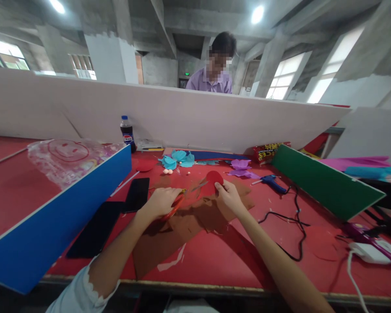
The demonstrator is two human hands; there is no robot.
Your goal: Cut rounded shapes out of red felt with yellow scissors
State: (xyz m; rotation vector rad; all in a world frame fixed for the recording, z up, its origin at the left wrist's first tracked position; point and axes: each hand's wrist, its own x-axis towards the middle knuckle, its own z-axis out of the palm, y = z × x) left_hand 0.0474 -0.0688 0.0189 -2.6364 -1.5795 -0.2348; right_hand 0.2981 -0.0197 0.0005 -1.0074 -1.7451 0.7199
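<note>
My left hand (161, 202) is closed round the orange handles of a pair of scissors (175, 206), whose blades point right. Between thumb and fingers, my right hand (228, 196) pinches a rounded piece of red paper (214, 177). The blade tips reach the left edge of that red piece; whether they are cutting into it I cannot tell. Below both hands lies a brown sheet (163, 243), with smaller brown scraps on top. Blue petal shapes (177, 160) and purple petals (241, 167) rest beyond my hands.
A blue board (61, 221) stands at left, beside two dark phones (137, 194). A cola bottle (127, 134) is at the back. At right are a blue glue gun (273, 183), its black cord and a green board (326, 182). A person (211, 78) is behind the white partition (182, 113).
</note>
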